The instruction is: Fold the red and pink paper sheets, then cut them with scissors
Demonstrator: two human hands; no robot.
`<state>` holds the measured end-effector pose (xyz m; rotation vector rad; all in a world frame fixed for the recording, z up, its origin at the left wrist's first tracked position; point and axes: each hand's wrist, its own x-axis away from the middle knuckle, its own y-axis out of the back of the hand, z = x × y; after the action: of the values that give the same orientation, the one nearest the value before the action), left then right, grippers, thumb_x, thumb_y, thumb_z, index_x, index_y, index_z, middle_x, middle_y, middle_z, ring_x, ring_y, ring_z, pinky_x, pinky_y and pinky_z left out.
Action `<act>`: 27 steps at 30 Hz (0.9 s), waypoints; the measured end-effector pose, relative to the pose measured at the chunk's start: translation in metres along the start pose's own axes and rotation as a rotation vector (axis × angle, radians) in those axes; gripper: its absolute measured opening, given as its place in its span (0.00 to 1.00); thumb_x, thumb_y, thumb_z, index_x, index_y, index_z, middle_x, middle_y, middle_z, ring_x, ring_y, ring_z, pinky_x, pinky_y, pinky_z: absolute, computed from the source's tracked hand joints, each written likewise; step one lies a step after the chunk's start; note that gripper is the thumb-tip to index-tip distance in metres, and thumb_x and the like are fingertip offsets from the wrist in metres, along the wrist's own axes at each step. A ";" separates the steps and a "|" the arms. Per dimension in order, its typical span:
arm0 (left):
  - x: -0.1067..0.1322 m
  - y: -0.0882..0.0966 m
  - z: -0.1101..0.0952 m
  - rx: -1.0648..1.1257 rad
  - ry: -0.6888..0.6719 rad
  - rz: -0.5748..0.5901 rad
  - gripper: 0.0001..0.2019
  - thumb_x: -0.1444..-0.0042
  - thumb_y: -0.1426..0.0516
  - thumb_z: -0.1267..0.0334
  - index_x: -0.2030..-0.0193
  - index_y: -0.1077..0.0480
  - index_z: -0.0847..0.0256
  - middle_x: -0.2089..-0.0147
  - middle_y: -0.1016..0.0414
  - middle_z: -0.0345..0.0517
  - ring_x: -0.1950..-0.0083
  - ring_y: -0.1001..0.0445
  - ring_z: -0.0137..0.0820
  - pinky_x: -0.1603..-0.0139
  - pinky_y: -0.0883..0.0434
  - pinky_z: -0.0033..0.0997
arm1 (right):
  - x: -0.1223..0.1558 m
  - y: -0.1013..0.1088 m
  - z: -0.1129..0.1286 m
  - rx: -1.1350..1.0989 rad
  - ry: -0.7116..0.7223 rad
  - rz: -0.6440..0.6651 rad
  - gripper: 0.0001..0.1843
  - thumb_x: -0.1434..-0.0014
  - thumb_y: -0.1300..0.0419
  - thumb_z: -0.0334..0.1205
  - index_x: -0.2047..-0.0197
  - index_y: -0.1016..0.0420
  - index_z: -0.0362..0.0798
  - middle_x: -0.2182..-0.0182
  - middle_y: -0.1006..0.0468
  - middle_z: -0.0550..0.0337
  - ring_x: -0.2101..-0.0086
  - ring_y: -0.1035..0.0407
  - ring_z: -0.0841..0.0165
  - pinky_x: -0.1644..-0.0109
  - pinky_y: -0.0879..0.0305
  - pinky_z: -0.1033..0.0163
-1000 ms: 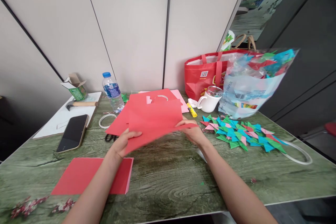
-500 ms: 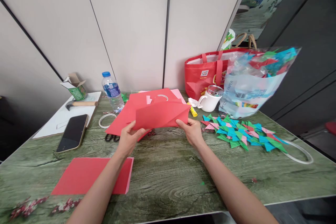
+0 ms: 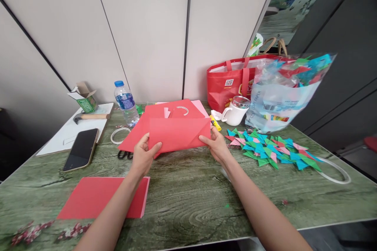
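Observation:
I hold a folded red paper sheet [image 3: 179, 134] upright above the green wood-grain table [image 3: 194, 200]. My left hand [image 3: 144, 155] pinches its lower left corner, thumb on the front. My right hand [image 3: 216, 144] grips its right edge. Behind it lies a loose stack of red and pink paper sheets [image 3: 165, 115]. Another red sheet [image 3: 103, 197] lies flat near my left forearm.
A phone [image 3: 81, 148], a white board with a hammer [image 3: 91, 116], a small green box [image 3: 84, 97], a water bottle [image 3: 126, 103] and a tape ring [image 3: 119, 135] sit left. A glue stick [image 3: 215, 123], white mug [image 3: 235, 110], red bag [image 3: 232, 80], plastic bag [image 3: 284, 92] and folded paper triangles [image 3: 271, 149] sit right.
The red sheet went from lying tilted and spread out to folded and held upright between both hands, which drew closer together and rose slightly.

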<state>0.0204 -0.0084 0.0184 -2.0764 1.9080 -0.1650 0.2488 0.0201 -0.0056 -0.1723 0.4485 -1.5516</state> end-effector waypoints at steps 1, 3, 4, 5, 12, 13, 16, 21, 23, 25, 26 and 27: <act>0.000 0.001 0.001 -0.033 -0.016 0.033 0.24 0.60 0.35 0.66 0.53 0.33 0.61 0.49 0.27 0.49 0.47 0.31 0.38 0.47 0.34 0.37 | 0.000 0.000 0.000 0.003 0.027 -0.004 0.25 0.61 0.31 0.42 0.57 0.31 0.50 0.55 0.24 0.57 0.55 0.30 0.62 0.53 0.32 0.56; 0.000 0.002 0.001 -0.099 -0.035 0.079 0.26 0.58 0.36 0.66 0.50 0.35 0.60 0.45 0.31 0.49 0.44 0.34 0.37 0.45 0.36 0.35 | -0.001 0.000 -0.001 0.038 0.041 -0.034 0.24 0.59 0.32 0.46 0.57 0.30 0.50 0.55 0.24 0.56 0.55 0.31 0.61 0.52 0.32 0.56; 0.000 0.003 0.000 -0.120 -0.031 0.092 0.26 0.58 0.36 0.66 0.50 0.35 0.61 0.45 0.31 0.49 0.44 0.34 0.37 0.45 0.37 0.35 | -0.001 0.000 -0.002 0.063 0.034 -0.051 0.23 0.59 0.33 0.47 0.58 0.28 0.49 0.58 0.22 0.56 0.57 0.30 0.60 0.54 0.32 0.55; 0.000 0.004 -0.001 -0.130 -0.023 0.102 0.26 0.58 0.36 0.66 0.50 0.35 0.61 0.45 0.31 0.50 0.44 0.34 0.37 0.45 0.36 0.35 | -0.001 0.001 -0.004 0.086 0.024 -0.066 0.22 0.58 0.34 0.49 0.60 0.26 0.48 0.61 0.21 0.56 0.59 0.29 0.60 0.55 0.31 0.54; -0.002 0.006 -0.006 -0.111 0.019 -0.041 0.16 0.60 0.35 0.59 0.64 0.29 0.64 0.63 0.22 0.46 0.62 0.26 0.35 0.59 0.29 0.33 | 0.001 0.002 -0.013 0.168 0.018 -0.123 0.16 0.60 0.33 0.50 0.72 0.22 0.47 0.73 0.20 0.61 0.71 0.28 0.61 0.65 0.31 0.55; -0.003 0.006 -0.005 -0.109 0.013 -0.067 0.15 0.59 0.36 0.59 0.65 0.30 0.64 0.64 0.22 0.45 0.64 0.26 0.34 0.60 0.29 0.33 | 0.002 0.001 -0.014 0.180 0.020 -0.125 0.15 0.61 0.32 0.49 0.72 0.22 0.47 0.73 0.20 0.61 0.71 0.28 0.62 0.66 0.31 0.56; -0.004 0.007 -0.002 -0.101 -0.014 -0.089 0.17 0.60 0.35 0.60 0.63 0.31 0.62 0.63 0.23 0.44 0.63 0.25 0.33 0.59 0.29 0.33 | 0.004 -0.001 -0.015 0.203 0.022 -0.117 0.14 0.60 0.32 0.47 0.72 0.23 0.46 0.72 0.20 0.61 0.72 0.29 0.63 0.67 0.32 0.58; -0.001 0.004 -0.005 -0.115 -0.068 -0.057 0.23 0.58 0.36 0.64 0.53 0.36 0.57 0.62 0.24 0.41 0.62 0.25 0.32 0.59 0.29 0.31 | 0.005 -0.005 -0.007 0.154 0.051 -0.048 0.22 0.59 0.32 0.42 0.60 0.28 0.49 0.61 0.22 0.57 0.61 0.29 0.61 0.58 0.31 0.57; 0.001 0.002 -0.009 -0.131 -0.074 -0.032 0.31 0.57 0.37 0.65 0.45 0.41 0.54 0.61 0.24 0.42 0.60 0.25 0.32 0.58 0.29 0.30 | 0.006 -0.006 -0.002 0.100 0.056 0.007 0.33 0.59 0.32 0.40 0.49 0.36 0.52 0.56 0.24 0.57 0.57 0.30 0.61 0.55 0.31 0.56; 0.001 0.001 -0.011 -0.133 -0.072 -0.014 0.35 0.56 0.37 0.65 0.41 0.45 0.53 0.55 0.25 0.44 0.55 0.26 0.34 0.54 0.30 0.30 | 0.006 -0.007 0.001 0.069 0.044 0.048 0.41 0.58 0.32 0.39 0.42 0.45 0.55 0.53 0.26 0.56 0.56 0.30 0.61 0.54 0.31 0.56; 0.001 0.001 -0.012 -0.127 -0.062 -0.004 0.35 0.56 0.37 0.65 0.41 0.45 0.53 0.53 0.26 0.45 0.52 0.28 0.35 0.53 0.31 0.31 | 0.006 -0.007 0.002 0.071 0.036 0.058 0.41 0.58 0.33 0.39 0.42 0.46 0.55 0.53 0.26 0.56 0.56 0.30 0.61 0.54 0.31 0.56; 0.001 0.001 -0.013 -0.121 -0.047 0.003 0.34 0.57 0.37 0.65 0.42 0.43 0.53 0.51 0.27 0.45 0.51 0.28 0.36 0.53 0.31 0.31 | 0.006 -0.006 0.002 0.081 0.030 0.059 0.39 0.57 0.33 0.39 0.43 0.44 0.54 0.54 0.26 0.55 0.56 0.30 0.61 0.54 0.31 0.56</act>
<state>0.0158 -0.0114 0.0302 -2.1337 1.9375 0.0010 0.2436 0.0136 -0.0022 -0.0727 0.4094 -1.5131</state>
